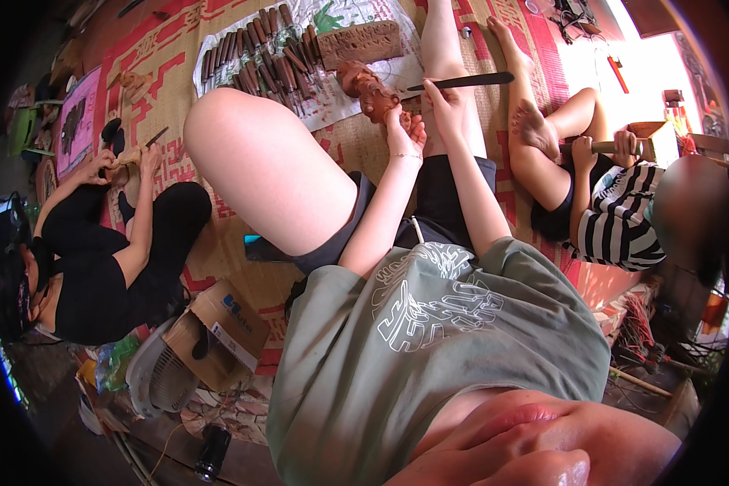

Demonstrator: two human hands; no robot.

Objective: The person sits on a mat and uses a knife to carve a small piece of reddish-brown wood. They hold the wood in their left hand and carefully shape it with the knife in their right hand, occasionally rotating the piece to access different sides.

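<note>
My left hand is closed around the lower end of a reddish-brown carved wooden figure, which leans away from me above the cloth. My right hand, fingers pinched, grips a slim carving tool with a long dark handle. Its thin tip points left, towards the figure; I cannot tell whether they touch. Beyond the figure lies a brown block with a patterned face. Many wooden-handled carving chisels lie in rows beside it on a white printed cloth.
A red and tan woven mat spreads beneath. On the left, a person in black works a pale wooden piece. On the right, a person in a striped shirt holds a rod-like thing. Behind stands a cardboard box near a grey fan.
</note>
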